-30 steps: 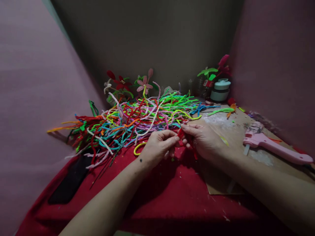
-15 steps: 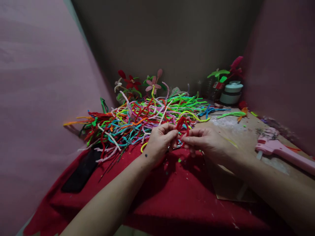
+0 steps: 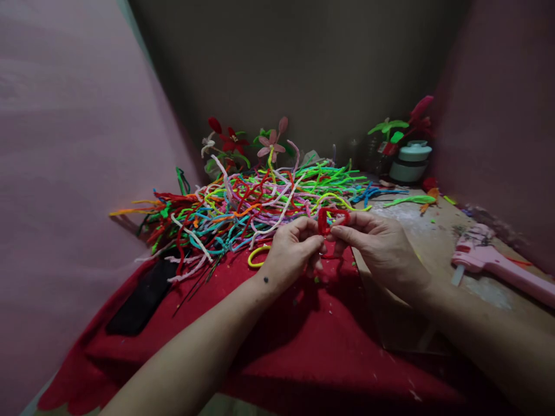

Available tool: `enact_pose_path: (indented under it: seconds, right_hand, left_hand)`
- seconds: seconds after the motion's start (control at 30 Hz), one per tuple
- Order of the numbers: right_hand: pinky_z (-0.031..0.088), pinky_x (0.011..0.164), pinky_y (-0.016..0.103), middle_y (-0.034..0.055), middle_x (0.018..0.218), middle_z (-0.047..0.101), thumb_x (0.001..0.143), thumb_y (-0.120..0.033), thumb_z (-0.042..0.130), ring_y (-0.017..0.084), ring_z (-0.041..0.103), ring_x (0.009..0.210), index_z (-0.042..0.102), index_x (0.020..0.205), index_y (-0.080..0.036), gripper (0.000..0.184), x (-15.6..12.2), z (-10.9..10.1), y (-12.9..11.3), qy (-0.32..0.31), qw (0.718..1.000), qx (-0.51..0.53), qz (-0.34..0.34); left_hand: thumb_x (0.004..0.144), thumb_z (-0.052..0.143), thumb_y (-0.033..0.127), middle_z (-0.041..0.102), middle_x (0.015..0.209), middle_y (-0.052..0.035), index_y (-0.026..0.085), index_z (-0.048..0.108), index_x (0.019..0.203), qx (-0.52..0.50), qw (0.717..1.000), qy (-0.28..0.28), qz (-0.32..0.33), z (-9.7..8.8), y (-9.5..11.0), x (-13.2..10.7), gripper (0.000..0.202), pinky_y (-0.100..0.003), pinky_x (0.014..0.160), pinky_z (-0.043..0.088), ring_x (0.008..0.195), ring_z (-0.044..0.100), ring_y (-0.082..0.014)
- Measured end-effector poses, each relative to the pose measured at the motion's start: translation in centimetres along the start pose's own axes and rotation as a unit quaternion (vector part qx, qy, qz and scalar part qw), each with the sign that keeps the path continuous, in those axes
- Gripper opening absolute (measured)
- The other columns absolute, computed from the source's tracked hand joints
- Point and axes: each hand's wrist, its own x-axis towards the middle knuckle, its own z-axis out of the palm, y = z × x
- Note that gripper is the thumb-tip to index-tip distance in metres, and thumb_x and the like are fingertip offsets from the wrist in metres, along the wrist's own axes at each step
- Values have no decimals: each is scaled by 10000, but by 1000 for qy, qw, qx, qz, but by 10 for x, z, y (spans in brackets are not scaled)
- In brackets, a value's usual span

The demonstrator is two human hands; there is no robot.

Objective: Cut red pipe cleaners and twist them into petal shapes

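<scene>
A red pipe cleaner (image 3: pixel 323 222), bent into loops, is pinched between my two hands above the red cloth (image 3: pixel 299 346). My left hand (image 3: pixel 299 245) closes thumb and fingers on its left part, and my right hand (image 3: pixel 368 237) grips the right part between thumb and forefinger. Part of the pipe cleaner is hidden by the fingers. Just left of my left hand lies a yellow scissors handle (image 3: pixel 259 256); the rest of the scissors is covered by the hand. Behind both hands spreads a large heap of multicoloured pipe cleaners (image 3: pixel 243 202).
A black phone (image 3: pixel 141 297) lies on the cloth at the left. To the right, a pink glue gun (image 3: pixel 489 254) rests on a brown board (image 3: pixel 399 222). Pipe-cleaner flowers (image 3: pixel 271 144) and a pale-lidded jar (image 3: pixel 410 164) stand along the back wall.
The red pipe cleaner has turned from an upright loop to a wider, squarer one reaching right. My hands have shifted slightly right, uncovering more of the yellow handle.
</scene>
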Motion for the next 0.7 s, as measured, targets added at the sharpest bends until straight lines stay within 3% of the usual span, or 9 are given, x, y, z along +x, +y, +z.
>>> enact_pose_path:
  seconds: [0.2,0.4,0.6,0.7]
  right_hand:
    - [420,549,247,-6,596,607,747,-267,645,114,527,537,632,681,-181,108,-5,3,0,25,998,-55,-24]
    - [393,575,258,-8,617,588,760,-245,622,129,506,586,635,684,-190,95,-7,2,5,22,985,-137,-103]
    - [396,584,259,1,625,594,732,-330,654,130,513,594,621,651,-169,183,-3,0,3,-25,998,-60,4]
    - [405,598,259,0,617,586,782,-356,598,132,521,603,632,669,-179,212,-1,-1,1,-46,998,-36,-4]
  left_hand:
    - [758,520,191,571,589,43,168,529,894,20,1000,-13,19,1,-6,-1,138,-183,342,390,368,526,-88]
    - [783,491,197,510,496,75,199,539,919,80,996,-7,47,3,-12,-4,144,-154,358,375,358,495,-66]
    - [775,510,205,547,542,53,176,526,913,36,999,-19,34,2,-13,-1,142,-170,353,409,384,530,-84]
    - [772,528,206,543,554,45,158,533,911,6,999,-8,32,1,-10,1,147,-184,362,437,405,549,-94]
